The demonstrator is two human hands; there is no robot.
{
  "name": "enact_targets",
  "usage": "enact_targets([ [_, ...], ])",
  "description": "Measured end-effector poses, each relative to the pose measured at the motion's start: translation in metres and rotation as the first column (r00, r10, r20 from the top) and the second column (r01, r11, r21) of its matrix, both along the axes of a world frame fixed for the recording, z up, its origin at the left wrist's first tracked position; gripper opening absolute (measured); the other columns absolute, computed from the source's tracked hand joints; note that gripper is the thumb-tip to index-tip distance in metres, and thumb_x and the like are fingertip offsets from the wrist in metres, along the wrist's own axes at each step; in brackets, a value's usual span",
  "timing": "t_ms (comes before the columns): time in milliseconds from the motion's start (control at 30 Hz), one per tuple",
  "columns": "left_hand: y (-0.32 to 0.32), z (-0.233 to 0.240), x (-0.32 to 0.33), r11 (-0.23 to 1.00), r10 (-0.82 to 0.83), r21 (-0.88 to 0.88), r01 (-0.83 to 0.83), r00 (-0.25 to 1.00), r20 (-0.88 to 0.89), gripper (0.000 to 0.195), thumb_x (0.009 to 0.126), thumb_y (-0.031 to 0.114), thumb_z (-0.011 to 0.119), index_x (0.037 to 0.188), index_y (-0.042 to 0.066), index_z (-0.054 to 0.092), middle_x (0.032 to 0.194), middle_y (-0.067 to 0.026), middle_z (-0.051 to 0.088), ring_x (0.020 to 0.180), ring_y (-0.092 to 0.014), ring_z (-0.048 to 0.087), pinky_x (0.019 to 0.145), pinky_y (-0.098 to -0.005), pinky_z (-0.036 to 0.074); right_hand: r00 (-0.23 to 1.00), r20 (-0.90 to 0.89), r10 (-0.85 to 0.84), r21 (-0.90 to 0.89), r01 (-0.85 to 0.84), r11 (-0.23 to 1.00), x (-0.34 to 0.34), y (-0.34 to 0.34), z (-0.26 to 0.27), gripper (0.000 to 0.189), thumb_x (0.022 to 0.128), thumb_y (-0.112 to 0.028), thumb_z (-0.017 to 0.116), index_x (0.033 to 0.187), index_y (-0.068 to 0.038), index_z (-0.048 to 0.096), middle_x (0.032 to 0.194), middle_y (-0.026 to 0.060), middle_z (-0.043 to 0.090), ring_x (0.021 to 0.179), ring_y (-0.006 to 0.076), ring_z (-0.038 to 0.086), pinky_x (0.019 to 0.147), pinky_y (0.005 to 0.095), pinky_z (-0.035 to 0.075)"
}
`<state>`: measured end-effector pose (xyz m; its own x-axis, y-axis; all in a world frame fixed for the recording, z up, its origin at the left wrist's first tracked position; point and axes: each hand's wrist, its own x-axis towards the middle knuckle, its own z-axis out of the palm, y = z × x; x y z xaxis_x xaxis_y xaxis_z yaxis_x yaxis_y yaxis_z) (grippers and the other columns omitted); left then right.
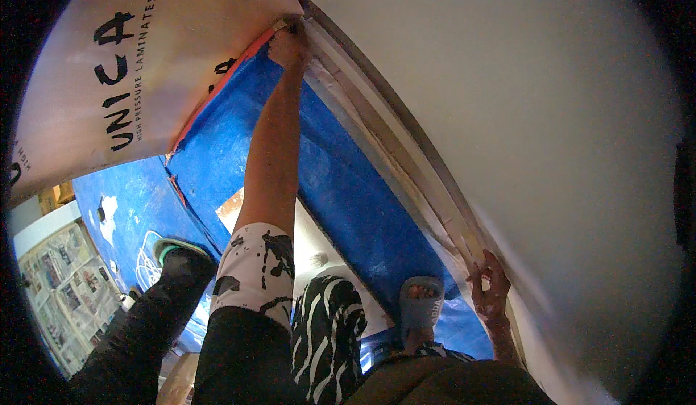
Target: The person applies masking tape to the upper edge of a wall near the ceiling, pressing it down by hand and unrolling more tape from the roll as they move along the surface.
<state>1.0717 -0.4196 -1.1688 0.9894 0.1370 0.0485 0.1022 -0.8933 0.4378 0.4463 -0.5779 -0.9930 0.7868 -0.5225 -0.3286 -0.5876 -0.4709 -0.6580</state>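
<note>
A large pale panel (516, 106) stands on the right and takes up much of the view. My left arm reaches far forward, and my left hand (290, 46) grips the panel's far edge, its fingertips lost in shadow. Nearer to me, my right hand (491, 288) holds the same long edge with bent fingers. Layered pale strips (397, 149) run along this edge between my hands. Close to the left hand is the corner of a printed sheet of Unica laminate (130, 79), standing at the left.
Blue sheeting (348, 187) covers the floor, with a white board (318, 242) on it. My sandalled foot (421, 302) is near the pale strips. Another person's dark-trousered leg (157, 296) stands at left, beside a white cable (144, 266). Newspaper-like sheets (70, 291) lie farther left.
</note>
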Motion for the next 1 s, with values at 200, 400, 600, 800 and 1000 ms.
enact_targets([
  [200, -0.002, -0.003, 0.004, 1.0, -0.007, -0.014, 0.007, 1.0, -0.009, 0.06, 0.09, 0.066, 0.05, 0.113, 0.015, 0.071, 0.102, -0.0135, 0.074, 0.092, -0.034, 0.072, 0.081, -0.0485, 0.057, 0.999, 0.031, -0.042, 0.021, 0.042, 0.999, 0.014, 0.006, 0.004, 0.041, 0.095, -0.005, 0.065, 0.134, 0.001, 0.054, 0.096, 0.0161, 0.068, 0.07, 0.0191, 0.071, 0.066, 0.033, 0.059],
  [400, -0.002, -0.013, 0.003, 1.0, -0.005, -0.027, 0.007, 0.997, 0.077, 0.057, 0.091, 0.066, 0.048, 0.109, 0.017, 0.071, 0.098, -0.0132, 0.074, 0.088, -0.034, 0.072, 0.076, -0.0498, 0.056, 1.0, 0.006, -0.019, 0.0, 0.019, 1.0, 0.017, 0.007, 0.003, 0.041, 0.094, -0.004, 0.064, 0.134, 0.001, 0.054, 0.098, 0.0174, 0.069, 0.072, 0.0197, 0.071, 0.066, 0.0333, 0.059],
  [600, 0.003, -0.004, 0.0, 0.979, -0.199, 0.081, 0.186, 0.962, 0.19, 0.042, 0.094, 0.051, 0.053, 0.109, 0.015, 0.069, 0.095, -0.0151, 0.073, 0.087, -0.037, 0.071, 0.072, -0.0521, 0.056, 1.0, 0.03, 0.004, 0.014, -0.004, 1.0, 0.017, 0.009, -0.001, 0.042, 0.094, -0.003, 0.064, 0.134, 0.002, 0.054, 0.1, 0.0177, 0.069, 0.071, 0.0198, 0.071, 0.067, 0.0334, 0.059],
  [800, 0.02, -0.005, -0.001, 0.862, -0.491, 0.252, 0.439, 0.846, 0.207, 0.036, 0.096, 0.044, 0.051, 0.119, 0.021, 0.066, 0.105, -0.0177, 0.07, 0.098, -0.039, 0.069, 0.08, -0.0565, 0.054, 1.0, -0.022, -0.014, 0.047, 0.015, 0.999, 0.017, 0.008, -0.003, 0.044, 0.095, -0.003, 0.062, 0.137, 0.001, 0.051, 0.103, 0.0187, 0.069, 0.071, 0.02, 0.071, 0.067, 0.0334, 0.059],
  [1000, 0.022, 0.009, -0.01, 0.824, -0.564, 0.135, 0.551, 0.82, 0.1, 0.05, 0.091, 0.049, 0.056, 0.126, 0.014, 0.062, 0.119, -0.0211, 0.065, 0.107, -0.042, 0.065, 0.09, -0.0565, 0.053, 1.0, 0.017, 0.009, -0.024, -0.009, 1.0, 0.009, 0.001, -0.019, 0.046, 0.095, -0.003, 0.062, 0.14, 0.0, 0.048, 0.098, 0.0175, 0.069, 0.069, 0.0194, 0.07, 0.065, 0.0331, 0.059],
])
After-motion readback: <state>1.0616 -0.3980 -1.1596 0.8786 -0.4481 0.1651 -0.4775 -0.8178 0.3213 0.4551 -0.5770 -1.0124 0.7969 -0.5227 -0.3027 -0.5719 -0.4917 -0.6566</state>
